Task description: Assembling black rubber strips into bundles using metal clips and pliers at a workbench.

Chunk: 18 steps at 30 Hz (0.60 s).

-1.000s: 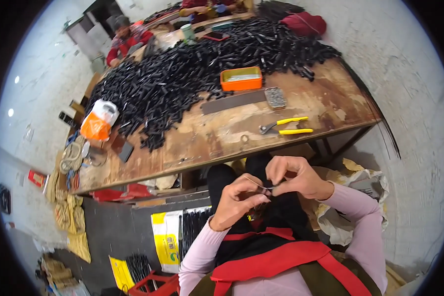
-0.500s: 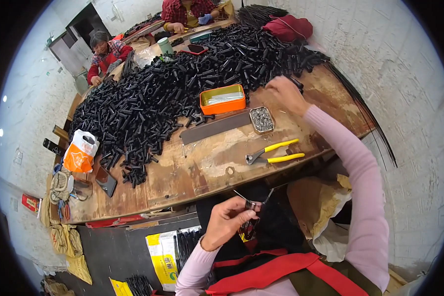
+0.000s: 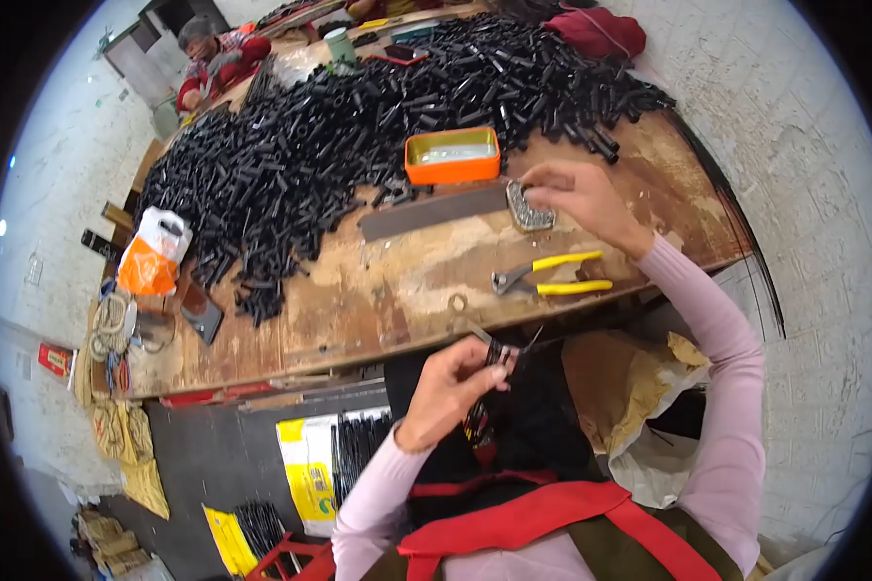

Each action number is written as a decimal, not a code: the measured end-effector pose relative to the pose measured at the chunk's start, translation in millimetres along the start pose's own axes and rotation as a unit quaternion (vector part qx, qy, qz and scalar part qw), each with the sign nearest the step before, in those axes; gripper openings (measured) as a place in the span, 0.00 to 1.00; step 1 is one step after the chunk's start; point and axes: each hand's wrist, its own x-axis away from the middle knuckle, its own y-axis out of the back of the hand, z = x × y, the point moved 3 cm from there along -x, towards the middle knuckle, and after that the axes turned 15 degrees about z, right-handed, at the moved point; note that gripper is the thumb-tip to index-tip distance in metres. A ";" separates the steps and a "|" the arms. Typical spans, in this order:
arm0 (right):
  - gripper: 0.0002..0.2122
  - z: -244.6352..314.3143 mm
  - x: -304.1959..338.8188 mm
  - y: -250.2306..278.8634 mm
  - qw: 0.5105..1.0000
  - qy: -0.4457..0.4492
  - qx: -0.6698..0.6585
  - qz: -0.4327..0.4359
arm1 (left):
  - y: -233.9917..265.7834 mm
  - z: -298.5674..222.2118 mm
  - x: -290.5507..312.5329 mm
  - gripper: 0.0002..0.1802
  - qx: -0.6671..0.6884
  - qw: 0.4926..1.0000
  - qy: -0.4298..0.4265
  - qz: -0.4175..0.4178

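My left hand (image 3: 452, 385) is closed, in front of the table edge, on a small black part with thin metal rods (image 3: 500, 352) that stick out past the fingertips. Most of that part is hidden by the fingers. Over the table my right hand (image 3: 591, 201) has thumb and fingers drawn together at a small square tin (image 3: 531, 217) full of tiny silvery metal pieces. Whatever lies between those fingertips is too small to make out. Just behind stands an orange rectangular tin (image 3: 452, 173) with thin metal pins in it. Yellow-handled pincers (image 3: 564, 288) lie nearer to me.
A large heap of black tubular pieces (image 3: 349, 145) covers the back of the table (image 3: 358, 329). A dark flat strip (image 3: 417, 219) and a small ring (image 3: 457, 302) lie in front. At left are an orange-white bag (image 3: 153, 254) and a phone (image 3: 202, 314). Another person (image 3: 208, 63) sits beyond.
My right hand has come from beside the heap, nearer to me, down to the small tin of metal pieces. My left hand still grips the black part. The whole view has shifted.
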 end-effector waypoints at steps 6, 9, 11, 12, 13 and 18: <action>0.12 84.7 69.9 -68.6 0.978 -0.077 -0.140 0.136 | -27.5 -11.9 -4.2 0.21 0.006 0.994 -0.068 0.084; 0.10 106.5 89.6 -77.3 0.977 -0.075 -0.137 0.142 | -36.9 -23.3 5.8 0.23 -0.032 0.993 -0.093 0.058; 0.09 115.6 98.2 -78.0 0.986 -0.027 -0.130 0.102 | -42.6 -29.1 14.5 0.22 -0.012 0.994 -0.093 0.054; 0.09 118.6 101.7 -79.1 0.986 -0.014 -0.124 0.107 | -44.7 -31.7 18.6 0.22 -0.016 0.994 -0.093 0.050; 0.08 119.7 104.6 -80.3 0.983 -0.019 -0.149 0.103 | -46.4 -33.8 22.4 0.21 -0.018 0.994 -0.093 0.045; 0.07 129.9 115.8 -87.3 0.976 -0.035 -0.176 0.127 | -55.1 -34.9 37.2 0.19 -0.008 0.993 -0.108 0.053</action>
